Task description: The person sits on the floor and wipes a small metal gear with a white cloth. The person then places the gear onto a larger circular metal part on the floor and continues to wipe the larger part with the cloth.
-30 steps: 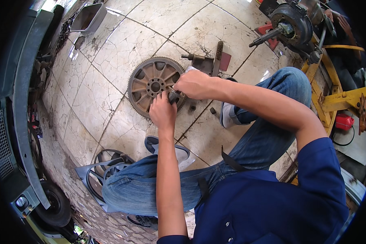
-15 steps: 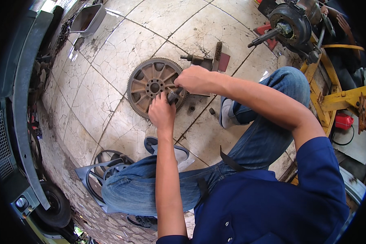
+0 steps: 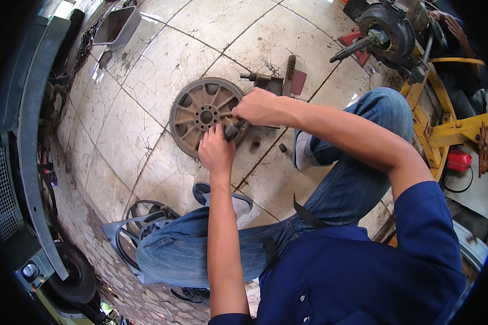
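Observation:
A round, rusty-brown flywheel [image 3: 207, 91] with a toothed rim and a ring of holes about its centre lies flat on the tiled floor. Over its near right part, my left hand [image 3: 216, 149] has its fingers closed around a dark, rounded metal part [image 3: 231, 131]. My right hand [image 3: 256, 106] is closed in a fist just above and to the right of that part, over the flywheel's right edge. A thin dark piece shows below the right fist; its kind is hidden by the fingers.
Beyond my right hand lie a metal block with a rod [image 3: 265, 82], an upright bar [image 3: 290, 75] and a red piece [image 3: 299, 83]. Two small cylinders [image 3: 256, 144] sit nearby. A yellow stand [image 3: 434, 132] and hub assembly [image 3: 387, 35] occupy the right; a grey bin [image 3: 126, 27] stands far left.
The right fist has shifted very slightly, and a little more of the dark piece shows below it. My left hand and the flywheel stay in place.

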Tool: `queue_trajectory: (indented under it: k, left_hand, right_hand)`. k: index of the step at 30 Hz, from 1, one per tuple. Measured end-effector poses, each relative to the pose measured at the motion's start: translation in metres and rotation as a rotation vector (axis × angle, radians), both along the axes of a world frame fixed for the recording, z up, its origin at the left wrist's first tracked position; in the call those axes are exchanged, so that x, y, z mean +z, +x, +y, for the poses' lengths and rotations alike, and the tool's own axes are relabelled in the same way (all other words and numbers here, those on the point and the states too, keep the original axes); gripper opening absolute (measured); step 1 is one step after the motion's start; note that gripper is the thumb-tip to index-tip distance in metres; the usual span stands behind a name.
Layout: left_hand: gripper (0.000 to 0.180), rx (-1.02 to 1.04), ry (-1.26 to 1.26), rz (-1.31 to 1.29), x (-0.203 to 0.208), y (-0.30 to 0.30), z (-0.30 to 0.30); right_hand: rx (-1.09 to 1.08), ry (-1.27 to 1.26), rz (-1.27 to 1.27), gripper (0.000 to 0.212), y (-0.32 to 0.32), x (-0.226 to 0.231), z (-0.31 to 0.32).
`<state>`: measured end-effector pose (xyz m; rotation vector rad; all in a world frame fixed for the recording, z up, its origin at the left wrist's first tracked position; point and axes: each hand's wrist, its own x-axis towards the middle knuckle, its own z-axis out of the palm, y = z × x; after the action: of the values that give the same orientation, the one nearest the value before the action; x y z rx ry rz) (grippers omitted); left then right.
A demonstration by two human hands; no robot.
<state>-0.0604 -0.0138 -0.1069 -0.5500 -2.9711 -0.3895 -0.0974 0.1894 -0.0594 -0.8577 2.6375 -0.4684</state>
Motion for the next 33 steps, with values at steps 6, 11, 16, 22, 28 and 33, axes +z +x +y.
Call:
queue_trajectory:
  k: [6,11,16,22,28,33]
  left_hand:
    - [0.038,-0.004,0.017,0.002,-0.002,0.000,-0.001]
    - [0.035,-0.004,0.002,0.011,0.000,0.000,0.001]
    - [0.036,-0.014,0.011,0.024,-0.002,0.000,0.002]
    - [0.035,-0.012,-0.003,0.007,0.000,0.001,0.000]
    - [0.034,-0.008,0.004,0.018,-0.003,0.001,-0.002]
    - [0.034,-0.008,0.008,0.011,0.000,-0.002,-0.001]
  right_hand:
    - [-0.088,-0.055,-0.107,0.022,0.000,0.011,0.000]
    - [-0.082,-0.071,-0.126,0.022,-0.003,0.002,0.004]
    - [-0.158,-0.105,-0.211,0.022,-0.007,-0.003,0.003]
    - [-0.119,-0.098,-0.080,0.021,0.002,0.000,-0.004]
    - [-0.090,-0.052,-0.050,0.021,0.002,0.003,-0.009]
    - [-0.072,0.101,-0.006,0.021,0.004,0.007,-0.004]
